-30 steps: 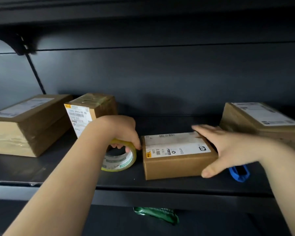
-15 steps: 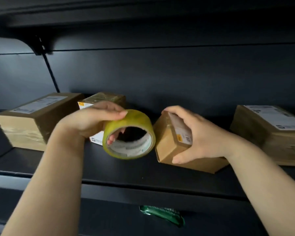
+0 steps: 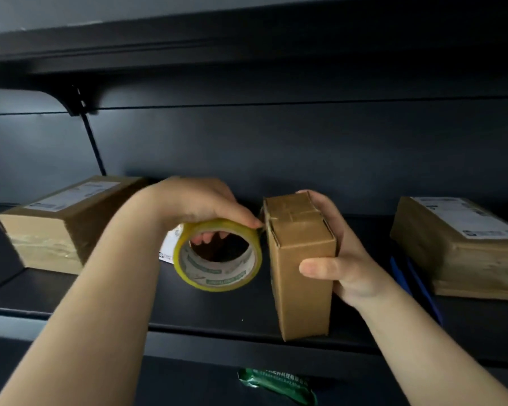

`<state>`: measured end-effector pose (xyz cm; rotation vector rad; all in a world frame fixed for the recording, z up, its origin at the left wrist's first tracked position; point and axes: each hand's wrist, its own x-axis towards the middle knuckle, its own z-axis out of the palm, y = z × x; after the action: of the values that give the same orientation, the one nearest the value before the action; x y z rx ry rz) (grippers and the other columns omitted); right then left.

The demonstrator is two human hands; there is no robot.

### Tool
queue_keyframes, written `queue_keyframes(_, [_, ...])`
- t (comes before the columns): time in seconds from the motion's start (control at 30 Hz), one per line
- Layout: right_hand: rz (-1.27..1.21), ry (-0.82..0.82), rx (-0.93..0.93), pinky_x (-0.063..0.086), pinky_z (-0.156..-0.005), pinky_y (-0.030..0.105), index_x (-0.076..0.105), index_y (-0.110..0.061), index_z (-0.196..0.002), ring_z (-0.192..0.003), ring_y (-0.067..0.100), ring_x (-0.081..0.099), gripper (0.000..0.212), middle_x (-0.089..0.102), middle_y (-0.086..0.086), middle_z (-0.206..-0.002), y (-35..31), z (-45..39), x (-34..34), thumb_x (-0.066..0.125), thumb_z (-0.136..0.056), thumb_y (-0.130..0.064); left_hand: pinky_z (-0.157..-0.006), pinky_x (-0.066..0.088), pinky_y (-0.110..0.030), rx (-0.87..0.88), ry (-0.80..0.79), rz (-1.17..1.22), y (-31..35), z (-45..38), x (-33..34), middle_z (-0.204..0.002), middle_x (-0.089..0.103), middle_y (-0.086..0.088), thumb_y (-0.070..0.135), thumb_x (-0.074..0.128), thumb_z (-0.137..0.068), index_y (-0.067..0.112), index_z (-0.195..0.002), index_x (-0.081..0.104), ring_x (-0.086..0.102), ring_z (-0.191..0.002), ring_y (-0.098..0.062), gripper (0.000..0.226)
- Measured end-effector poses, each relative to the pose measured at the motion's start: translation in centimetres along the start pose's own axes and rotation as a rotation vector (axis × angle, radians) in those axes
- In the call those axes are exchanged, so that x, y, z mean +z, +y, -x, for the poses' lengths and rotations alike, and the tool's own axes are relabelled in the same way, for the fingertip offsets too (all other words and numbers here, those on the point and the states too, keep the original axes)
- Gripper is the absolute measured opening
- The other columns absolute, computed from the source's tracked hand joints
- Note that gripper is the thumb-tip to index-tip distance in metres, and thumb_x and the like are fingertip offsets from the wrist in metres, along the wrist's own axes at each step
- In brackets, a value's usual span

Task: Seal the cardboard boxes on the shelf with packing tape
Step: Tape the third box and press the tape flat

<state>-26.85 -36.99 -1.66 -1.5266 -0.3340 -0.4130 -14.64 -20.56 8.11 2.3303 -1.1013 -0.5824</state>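
Gripping the tape roll (image 3: pixel 217 256) from above, the left hand (image 3: pixel 194 200) has its fingers curled through the core, fingertips showing inside the hole, thumb tip pressed along the top of the roll toward the box (image 3: pixel 299 259). Roll stands on edge, hole facing the camera, held above the shelf (image 3: pixel 217 309); yellowish band, printed inner ring. Roll's right edge sits just beside the box's upper left corner; whether a tape end is stuck there, cannot tell. Right hand (image 3: pixel 343 259) wraps the small box from its right side: thumb across the near face, fingers curled round the far top edge. Box stands upright on end near the shelf's front lip, flap seam visible on its top face. Larger box (image 3: pixel 65 224) lies at far left with a white label on top and glossy tape on its near end. Another labelled box (image 3: pixel 464 244) lies at far right, well apart from the hands. A white-labelled corner of a further box (image 3: pixel 170 244) peeks out behind the roll. Blue object (image 3: pixel 414 285) lies between the right wrist and the right-hand box. Green packet (image 3: pixel 276 385) shows below the shelf
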Motion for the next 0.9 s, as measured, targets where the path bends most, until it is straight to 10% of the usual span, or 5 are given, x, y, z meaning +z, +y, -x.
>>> queue_keyframes(0.17, [0.270,-0.118,0.306,0.049,-0.088,0.024,0.026,-0.048,-0.131,-0.112,0.004,0.056,0.106,0.054,-0.014,-0.126,-2.6,0.7,-2.4,0.081,-0.042,-0.029,-0.035,0.035,-0.013,-0.046,0.104,-0.062,1.5,-1.9,1.5,-0.029,0.043,0.003,0.043,0.073,-0.063,0.015,-0.041,0.055,0.042,-0.025,-0.008,0.040])
queue_keyframes(0.3, [0.696,-0.165,0.358,0.020,-0.108,0.023,-0.011,-0.058,-0.136,-0.135,-0.005,0.014,0.137,0.008,-0.030,-0.149,-6.7,-0.5,-2.8,0.082,-0.036,-0.055,-0.033,0.033,-0.011,-0.036,0.139,-0.070,2.3,-2.3,1.9,-0.029,0.045,0.002,0.038,0.069,-0.070,0.011,-0.047,0.057,0.043,-0.024,-0.007,0.037])
queue_keyframes(0.47, [1.426,-0.512,0.292,0.028,-0.107,0.021,0.021,-0.033,-0.144,-0.128,0.006,0.029,0.115,0.029,-0.012,-0.144,-8.8,-4.3,-0.2,0.079,-0.049,-0.059,-0.033,0.036,-0.012,-0.034,0.131,-0.093,2.6,-2.5,2.1,-0.031,0.049,0.002,0.038,0.068,-0.069,0.011,-0.050,0.059,0.046,-0.026,-0.007,0.034])
queue_keyframes(0.7, [1.091,-0.323,0.183,0.038,-0.088,0.015,0.035,-0.044,-0.125,-0.109,-0.005,0.042,0.084,0.038,-0.028,-0.121,-7.5,-2.1,-2.6,0.082,-0.055,-0.049,-0.043,0.047,-0.017,0.408,-0.145,0.679,-3.2,-1.0,1.9,-0.041,0.060,-0.006,0.061,0.075,-0.058,0.010,-0.054,0.068,0.056,-0.034,-0.015,0.051])
queue_keyframes(0.9, [0.839,-0.149,0.102,0.042,-0.097,0.030,0.031,-0.053,-0.127,-0.116,0.000,0.044,0.092,0.040,-0.025,-0.128,-5.5,0.1,-4.0,0.078,-0.048,-0.051,-0.040,0.045,-0.017,0.235,-0.176,0.313,-2.8,-0.3,-1.6,-0.041,0.057,-0.006,0.064,0.077,-0.051,0.014,-0.058,0.068,0.053,-0.032,-0.014,0.052])
